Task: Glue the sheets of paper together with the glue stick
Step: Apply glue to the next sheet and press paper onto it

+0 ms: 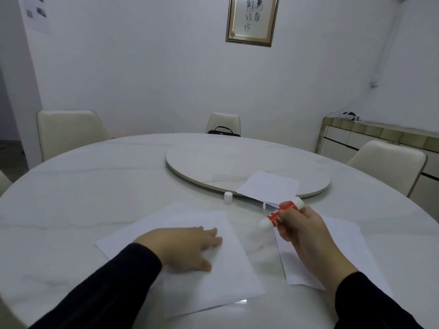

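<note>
Sheets of paper (228, 264) lie overlapped before me under my flat, released left hand (187, 248); another sheet (342, 252) waits beneath my right hand (301, 231), clenched round the uncapped glue stick (280, 213). I worry the stack skids, misaligning edges, or the exposed tip smears the table (71, 198).

— How is the left hand (187, 248) placed?
— Palm down and flat, fingers (211, 233) spread forward, thumb out to the near side; a dark sleeve (114, 281) covers the forearm.
— And the right hand (301, 231)?
— Raised, fingers curled closed around a tube-shaped object, wrist bent inward, forearm in a dark sleeve too.
</note>
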The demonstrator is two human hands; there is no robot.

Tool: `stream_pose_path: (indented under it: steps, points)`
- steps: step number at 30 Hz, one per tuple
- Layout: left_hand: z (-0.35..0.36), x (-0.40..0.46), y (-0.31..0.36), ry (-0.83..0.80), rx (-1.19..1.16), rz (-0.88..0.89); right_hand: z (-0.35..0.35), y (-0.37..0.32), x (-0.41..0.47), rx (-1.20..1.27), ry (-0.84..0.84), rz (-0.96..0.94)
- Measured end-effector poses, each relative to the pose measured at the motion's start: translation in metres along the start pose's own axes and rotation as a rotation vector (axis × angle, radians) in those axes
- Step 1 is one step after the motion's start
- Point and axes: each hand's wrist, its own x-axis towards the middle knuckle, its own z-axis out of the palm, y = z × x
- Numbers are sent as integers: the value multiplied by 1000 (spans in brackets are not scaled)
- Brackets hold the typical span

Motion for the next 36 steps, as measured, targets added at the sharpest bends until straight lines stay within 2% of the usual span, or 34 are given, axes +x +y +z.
stream_pose_path:
  steps: [2,4,6,9,12,26,36]
  points:
    - [-7,6,-4,76,-96,-9,15,-5,4,-128,-49,-73]
    - [-4,18,-3,257,-205,-42,35,-7,13,-261,-48,-135]
    - [5,29,1,360,-212,-61,55,-3,25,-402,-24,-184]
    - [23,41,1,352,-70,-63,74,9,41,-632,-32,-207]
    - [29,47,-3,334,-36,-74,77,22,47,-777,-32,-210]
    - [24,47,-3,283,-8,-74,50,21,31,-890,-210,-291]
    - [24,48,-4,272,-13,-74,22,-4,-36,-826,-472,-288]
